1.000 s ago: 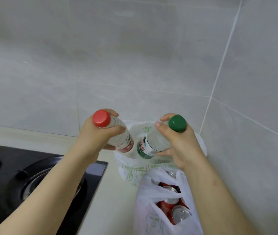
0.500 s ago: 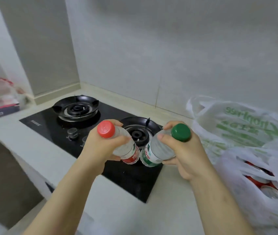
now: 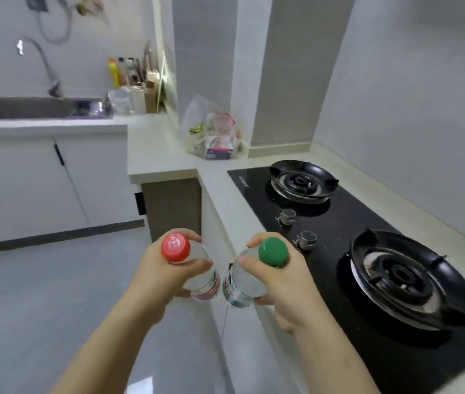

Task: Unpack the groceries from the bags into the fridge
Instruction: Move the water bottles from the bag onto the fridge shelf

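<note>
A: Left hand (image 3: 166, 280)?
B: Fingers curled round the red-capped bottle (image 3: 202, 280), held above the floor (image 3: 41, 294), just off the counter (image 3: 217, 194) edge.
A: Right hand (image 3: 285, 285)?
B: Wrapped round the green-capped bottle (image 3: 242, 282), beside the stove (image 3: 339, 223). The bottles lean together at their lower ends; whether they touch, I cannot tell.
A: Other items?
B: A filled bag (image 3: 211, 129) on the counter's far corner, well apart. Sink (image 3: 26, 109) at far left.

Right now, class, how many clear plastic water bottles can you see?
2. The red-capped clear plastic bottle is in the left hand, the green-capped clear plastic bottle in the right hand, beside the black gas hob. Others may hide inside the translucent plastic bag on the counter.
</note>
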